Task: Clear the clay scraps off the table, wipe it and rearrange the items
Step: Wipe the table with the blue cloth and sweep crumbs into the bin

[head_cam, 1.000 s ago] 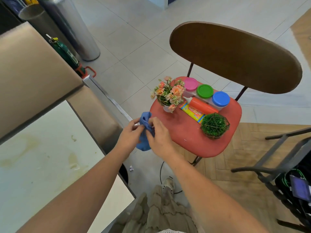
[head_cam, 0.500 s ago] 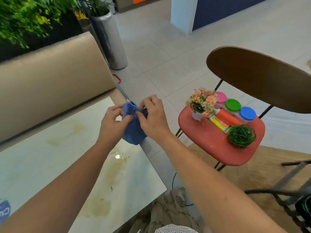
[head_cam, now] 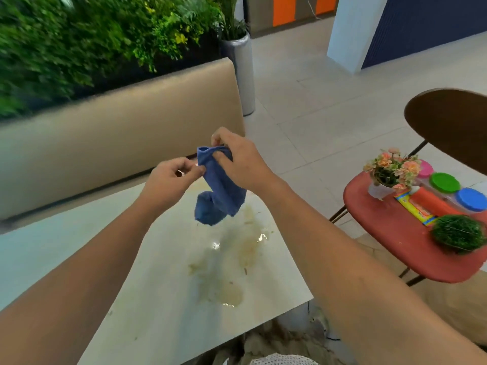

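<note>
A blue cloth hangs above the pale table, bunched at its lower end. My right hand grips its top edge and my left hand pinches the same edge from the left side. Below the cloth the tabletop carries a wet brownish stain with small specks in it. On the red chair seat to the right stand a small flower pot, pink, green and blue-lidded clay tubs, an orange tube and a green grass ball.
A tan bench backrest runs behind the table, with a green plant wall beyond it. A metal planter stands on the tiled floor. The chair's dark backrest rises at right.
My view swung left from the chair to the table. Both hands carried the blue cloth over the stained tabletop and are spreading its top edge.
</note>
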`<action>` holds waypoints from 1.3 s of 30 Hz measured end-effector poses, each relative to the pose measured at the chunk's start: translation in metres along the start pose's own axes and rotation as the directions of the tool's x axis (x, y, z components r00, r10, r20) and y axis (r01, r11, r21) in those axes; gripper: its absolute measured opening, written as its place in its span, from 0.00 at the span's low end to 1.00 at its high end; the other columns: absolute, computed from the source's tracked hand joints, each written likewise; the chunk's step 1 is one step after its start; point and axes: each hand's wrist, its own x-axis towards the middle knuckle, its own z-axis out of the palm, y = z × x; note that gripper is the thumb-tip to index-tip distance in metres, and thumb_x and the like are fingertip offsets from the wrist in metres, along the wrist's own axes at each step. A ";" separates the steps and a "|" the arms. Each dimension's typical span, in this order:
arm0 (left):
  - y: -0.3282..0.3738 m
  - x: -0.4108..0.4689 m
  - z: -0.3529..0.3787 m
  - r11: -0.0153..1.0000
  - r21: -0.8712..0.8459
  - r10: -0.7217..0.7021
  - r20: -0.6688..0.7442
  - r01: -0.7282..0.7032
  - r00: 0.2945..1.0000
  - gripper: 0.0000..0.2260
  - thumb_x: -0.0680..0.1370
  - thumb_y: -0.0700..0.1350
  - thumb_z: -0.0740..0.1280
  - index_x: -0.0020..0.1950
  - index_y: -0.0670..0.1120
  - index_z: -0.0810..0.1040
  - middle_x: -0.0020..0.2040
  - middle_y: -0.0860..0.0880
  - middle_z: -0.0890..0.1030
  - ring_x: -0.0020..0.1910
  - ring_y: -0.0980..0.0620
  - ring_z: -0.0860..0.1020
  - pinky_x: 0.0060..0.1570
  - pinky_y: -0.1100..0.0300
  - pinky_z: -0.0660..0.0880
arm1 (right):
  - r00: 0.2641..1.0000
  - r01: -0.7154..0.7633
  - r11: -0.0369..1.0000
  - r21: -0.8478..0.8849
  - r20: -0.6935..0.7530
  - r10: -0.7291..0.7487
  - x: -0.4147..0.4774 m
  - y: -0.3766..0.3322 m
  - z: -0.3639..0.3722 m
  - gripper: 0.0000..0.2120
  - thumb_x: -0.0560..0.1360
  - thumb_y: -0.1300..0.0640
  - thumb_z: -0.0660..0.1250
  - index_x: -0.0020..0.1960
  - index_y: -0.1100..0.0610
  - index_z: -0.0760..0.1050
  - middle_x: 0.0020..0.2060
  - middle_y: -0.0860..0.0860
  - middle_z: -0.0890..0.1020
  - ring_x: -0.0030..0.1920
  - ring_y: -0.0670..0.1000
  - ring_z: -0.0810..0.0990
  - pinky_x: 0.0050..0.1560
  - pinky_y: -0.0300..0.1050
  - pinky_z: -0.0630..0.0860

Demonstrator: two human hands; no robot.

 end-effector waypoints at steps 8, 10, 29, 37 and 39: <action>-0.011 -0.022 -0.035 0.983 -0.170 0.082 0.059 -0.071 0.995 0.14 0.79 0.46 0.73 0.63 0.50 0.76 0.59 0.53 0.83 0.55 0.58 0.82 0.56 0.62 0.78 | 0.990 0.034 0.999 0.001 0.135 -0.034 0.006 -0.032 0.038 0.13 0.75 0.70 0.61 0.42 0.55 0.79 0.43 0.57 0.75 0.44 0.56 0.80 0.48 0.57 0.80; -0.006 -0.021 -0.033 0.988 -0.124 0.109 0.092 -0.098 0.990 0.17 0.79 0.44 0.73 0.65 0.55 0.75 0.57 0.54 0.83 0.52 0.57 0.83 0.53 0.61 0.79 | 0.986 0.044 0.999 -0.031 0.164 -0.038 0.012 -0.037 0.039 0.14 0.76 0.70 0.61 0.43 0.54 0.80 0.43 0.56 0.74 0.43 0.55 0.78 0.48 0.56 0.78; 0.008 0.014 -0.035 0.999 -0.043 0.024 -0.121 -0.030 0.992 0.08 0.83 0.50 0.63 0.54 0.55 0.83 0.47 0.53 0.85 0.49 0.49 0.83 0.55 0.43 0.80 | 0.802 -0.112 0.934 -0.339 0.524 0.286 0.040 0.027 -0.021 0.19 0.75 0.47 0.72 0.42 0.65 0.76 0.33 0.56 0.76 0.33 0.52 0.72 0.39 0.51 0.71; 0.039 0.019 -0.015 0.855 -0.434 -0.241 0.153 0.285 0.958 0.15 0.79 0.59 0.70 0.59 0.51 0.84 0.55 0.52 0.87 0.54 0.52 0.85 0.52 0.55 0.79 | 0.764 -0.626 0.210 0.751 0.536 0.359 0.069 0.028 -0.023 0.38 0.70 0.32 0.72 0.69 0.57 0.77 0.64 0.56 0.82 0.67 0.57 0.79 0.70 0.54 0.74; 0.030 0.012 0.011 0.819 -0.421 -0.336 0.201 0.390 0.920 0.17 0.79 0.59 0.70 0.54 0.47 0.86 0.51 0.50 0.87 0.48 0.50 0.85 0.49 0.56 0.79 | 0.625 -0.753 0.149 0.640 0.628 0.463 0.055 0.047 -0.010 0.46 0.66 0.24 0.69 0.68 0.61 0.78 0.62 0.58 0.83 0.66 0.59 0.79 0.68 0.54 0.74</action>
